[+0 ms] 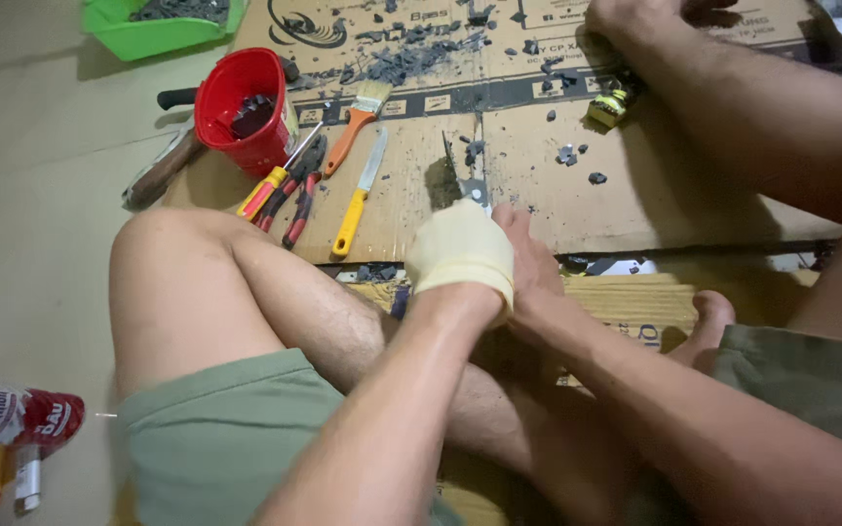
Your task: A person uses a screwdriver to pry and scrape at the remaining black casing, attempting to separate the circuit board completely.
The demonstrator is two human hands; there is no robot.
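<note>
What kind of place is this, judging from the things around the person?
Probably an informal home workshop on the floor: flattened cardboard serves as the work surface, with a paintbrush, screwdrivers and a red bucket beside dark scrap pieces.

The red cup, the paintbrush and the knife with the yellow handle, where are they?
red cup (242,109): head view, on its inner wall.
paintbrush (347,135): head view, on its orange handle.
yellow-handled knife (350,222): head view, on its yellow handle.

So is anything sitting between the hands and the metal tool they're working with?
Nothing visible does. The gloved left hand and bare right hand are closed together at the base of the metal tool, whose tip sticks up over the cardboard.
</note>
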